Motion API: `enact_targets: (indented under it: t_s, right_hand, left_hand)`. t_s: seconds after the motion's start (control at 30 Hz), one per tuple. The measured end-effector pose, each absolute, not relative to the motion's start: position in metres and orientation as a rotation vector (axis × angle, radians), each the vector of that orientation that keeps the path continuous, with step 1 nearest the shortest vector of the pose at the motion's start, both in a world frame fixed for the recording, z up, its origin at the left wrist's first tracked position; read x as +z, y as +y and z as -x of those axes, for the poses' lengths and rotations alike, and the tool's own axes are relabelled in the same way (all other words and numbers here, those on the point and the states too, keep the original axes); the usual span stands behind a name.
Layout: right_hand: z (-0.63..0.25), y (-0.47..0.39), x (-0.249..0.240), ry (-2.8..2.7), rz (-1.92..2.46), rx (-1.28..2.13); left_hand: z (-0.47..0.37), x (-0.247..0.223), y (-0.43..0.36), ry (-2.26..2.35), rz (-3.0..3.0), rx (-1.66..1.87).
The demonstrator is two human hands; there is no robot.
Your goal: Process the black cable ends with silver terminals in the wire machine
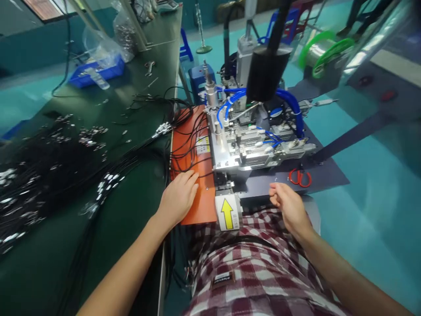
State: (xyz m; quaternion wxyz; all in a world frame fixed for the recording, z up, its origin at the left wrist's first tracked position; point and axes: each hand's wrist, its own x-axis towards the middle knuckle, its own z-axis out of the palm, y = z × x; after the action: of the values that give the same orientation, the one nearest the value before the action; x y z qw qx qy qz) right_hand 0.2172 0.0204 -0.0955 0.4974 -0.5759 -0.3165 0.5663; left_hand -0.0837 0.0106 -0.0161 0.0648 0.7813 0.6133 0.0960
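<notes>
My left hand (179, 196) rests on the orange board (197, 206), palm down, beside the ends of several black cables (187, 147) that cross the board toward the machine. Its fingers lie close together; whether a cable is under them is hidden. My right hand (289, 206) is held just in front of the machine's grey base plate (259, 182), its fingers curled together; anything between them is too small to make out. The metal machine (250, 149) with blue tubes stands beyond both hands. A white part with a yellow arrow (227, 213) sits between them.
Red-handled scissors (300, 177) lie on the base plate, right of my right hand. Cable bundles (131, 158) and a dark cable pile (42, 175) cover the green table at left. A blue tray (95, 72) stands farther back. A black cylinder (268, 72) hangs above the machine.
</notes>
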Motion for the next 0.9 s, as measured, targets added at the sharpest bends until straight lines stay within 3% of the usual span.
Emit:
enact_targets:
  t_s: [0.1, 0.27, 0.47, 0.63, 0.9]
  right_hand:
    - [-0.230, 0.006, -0.075, -0.921, 1.435, 1.313]
    - [-0.229, -0.021, -0.031, -1.488, 1.333, 1.585]
    - [-0.188, -0.021, 0.001, -1.968, 1.113, 1.596]
    - [-0.178, -0.017, 0.007, -2.000, 1.076, 1.592]
    - [-0.184, -0.013, 0.006, -1.512, 1.123, 1.813]
  left_hand:
    - [0.102, 0.009, -0.004, 1.672, -2.289, 0.413]
    - [0.116, 0.030, -0.043, 1.270, -2.488, -0.170]
    - [0.121, 0.030, -0.047, 1.008, -2.681, -0.258]
    - [0.121, 0.028, -0.035, 1.054, -2.808, -0.057]
    - [0.053, -0.008, -0.009, 1.263, -2.695, 0.738]
